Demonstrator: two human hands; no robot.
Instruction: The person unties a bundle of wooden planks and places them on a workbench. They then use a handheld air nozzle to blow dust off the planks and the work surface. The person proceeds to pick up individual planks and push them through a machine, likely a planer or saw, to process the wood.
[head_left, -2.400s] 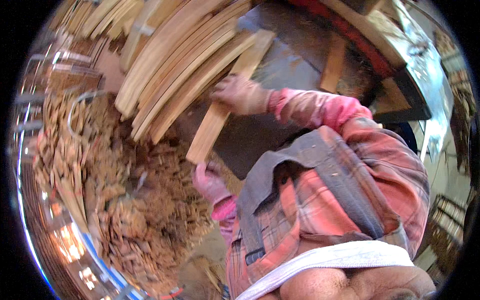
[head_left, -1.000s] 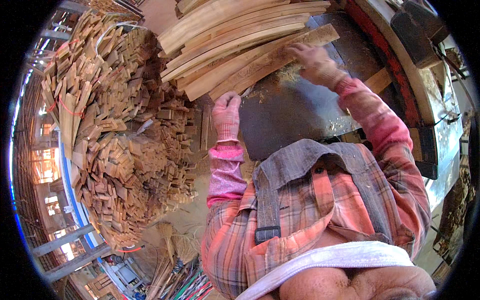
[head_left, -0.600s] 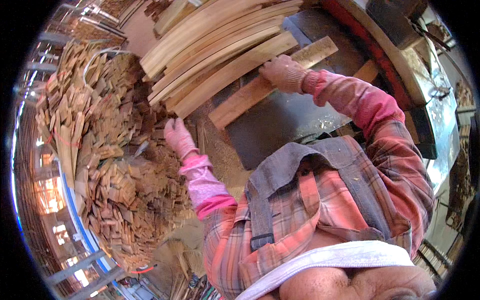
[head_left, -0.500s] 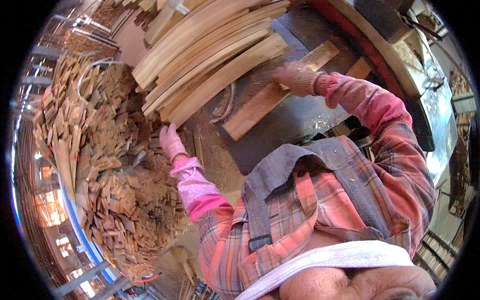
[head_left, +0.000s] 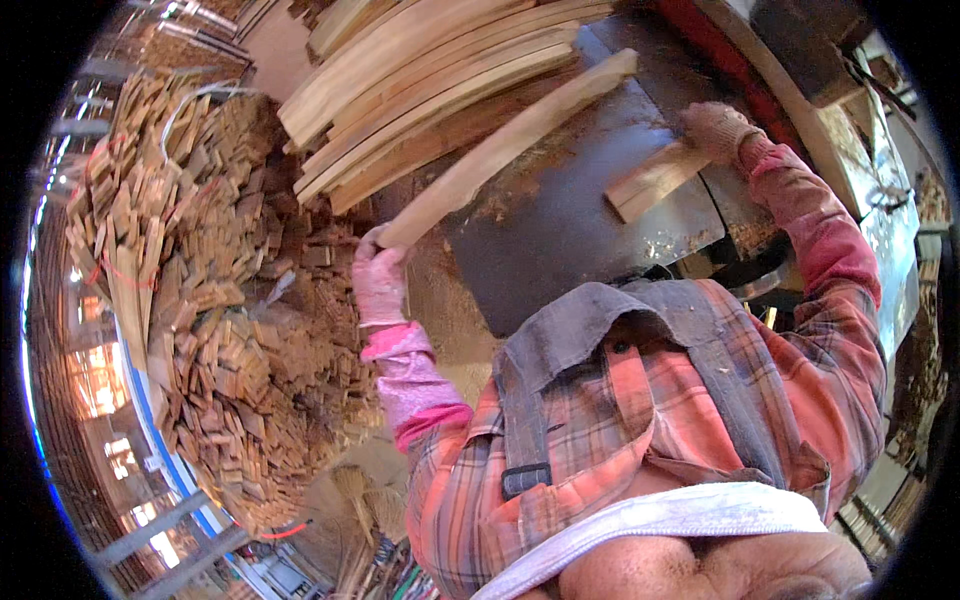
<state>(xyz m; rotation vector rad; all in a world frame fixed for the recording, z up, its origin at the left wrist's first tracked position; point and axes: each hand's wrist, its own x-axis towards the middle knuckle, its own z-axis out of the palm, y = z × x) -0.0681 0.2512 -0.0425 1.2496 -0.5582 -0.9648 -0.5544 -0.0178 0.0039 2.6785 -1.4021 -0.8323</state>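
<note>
My left hand (head_left: 379, 282), in a pinkish glove, is closed round the near end of a long pale wooden strip (head_left: 510, 148). The strip slants up and away to the right, apart from the stacked planks. Over on the right, my gloved right hand (head_left: 718, 132) is closed on the far end of a short board (head_left: 655, 182). That board lies on the dark metal worktable (head_left: 560, 255); the fingers partly hide its end and are slightly blurred.
Long planks (head_left: 430, 85) lie stacked at the far left of the table. A big heap of wood offcuts (head_left: 220, 330) fills the left side. A red-edged wooden beam (head_left: 760, 80) borders the table at the right, and sawdust (head_left: 500, 205) is scattered over the top.
My left hand has taken hold of the long strip's end and drawn it away from the stack. My right hand has moved right, and the short board has shifted right with it.
</note>
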